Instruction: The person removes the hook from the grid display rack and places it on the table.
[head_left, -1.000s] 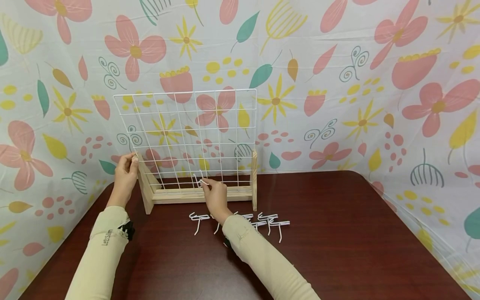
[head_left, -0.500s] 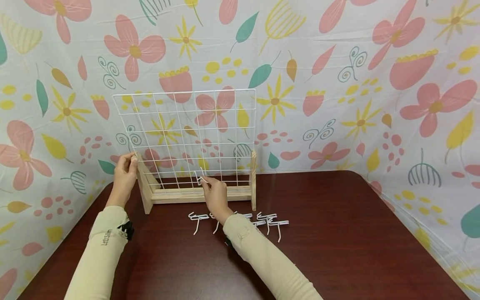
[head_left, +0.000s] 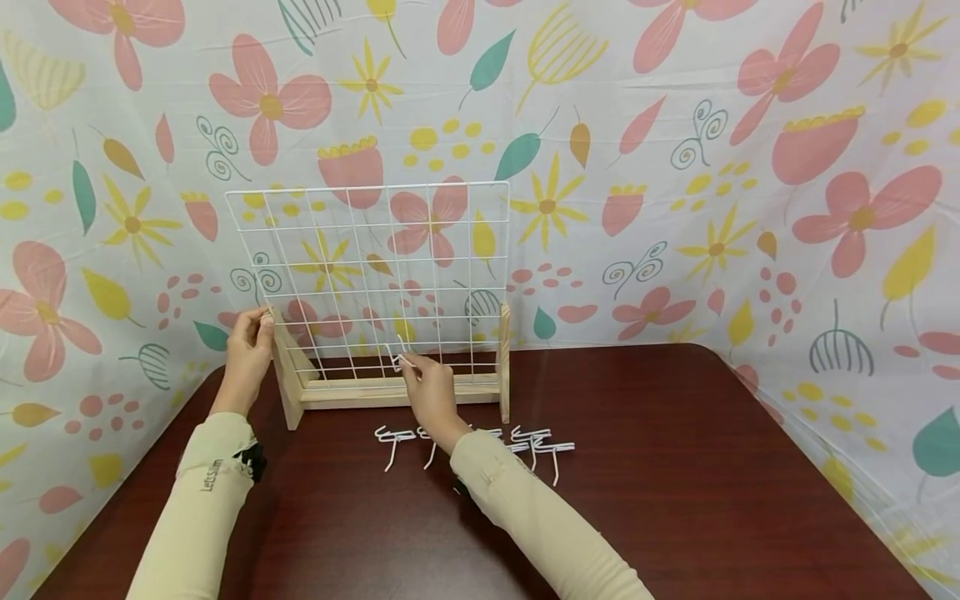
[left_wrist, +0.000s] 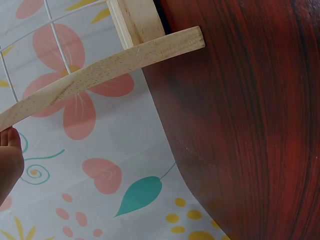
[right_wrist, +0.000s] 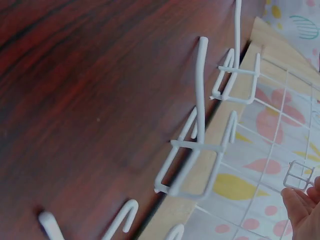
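My left hand holds the top of the left wooden upright of a stand. In the left wrist view, only part of the left hand shows, its fingers against the upright's end. The stand carries a white wire grid, slightly tilted back. My right hand pinches a white wire hook at the grid's lower middle. The right wrist view shows the fingertips on this hook's square frame. Whether it catches on the grid wires, I cannot tell.
Several similar white hooks lie on the dark red-brown table in front of the stand, some partly hidden by the right forearm. A wooden crossbar joins the uprights. Flower-patterned cloth hangs behind.
The pinched hook has shifted and tilted slightly against the grid while the right hand stays nearly in place. The left hand keeps its hold on the upright. The head view has moved slightly.
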